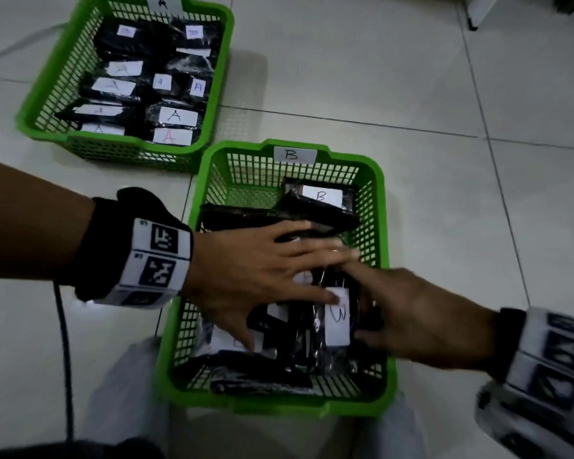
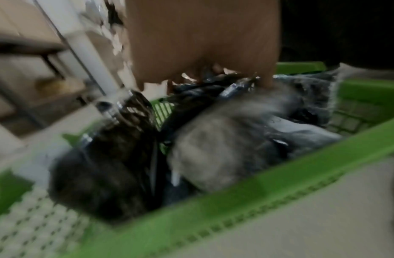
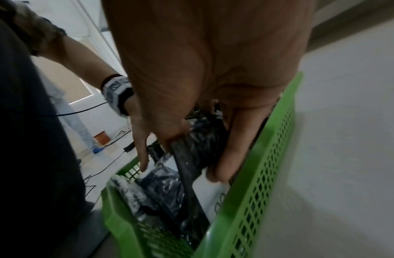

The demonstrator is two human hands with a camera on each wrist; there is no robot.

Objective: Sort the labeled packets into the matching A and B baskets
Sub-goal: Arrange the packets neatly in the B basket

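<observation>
Both hands are down in the near green plastic mesh basket (image 1: 380, 207), whose far rim carries a white tag marked B. The left hand (image 1: 246, 276) lies flat over the pile with fingers straight and spread, pressing or steadying the black glossy plastic packets (image 1: 279, 217) beneath it. The right hand (image 1: 408, 313) comes in from the right; in the right wrist view its thumb and fingers (image 3: 226, 157) curl round a black packet with a white paper label (image 1: 337, 318), which sits near the middle of this basket, the label reading B.

I judge the step to be settling or rearranging B packets in their own basket. Sorting looks far along: the far left green mesh basket (image 1: 212, 94), tagged A, is packed with black packets whose white labels read A. The next move probably calls for letting the gripped packet lie flat, then checking for any packet left outside.

Much is hard to read. The left wrist view is badly smeared, showing only dark packets and green rim. Packets under the left palm hide their labels, and no unsorted pile shows anywhere on the pale tiled floor (image 1: 444, 94).
</observation>
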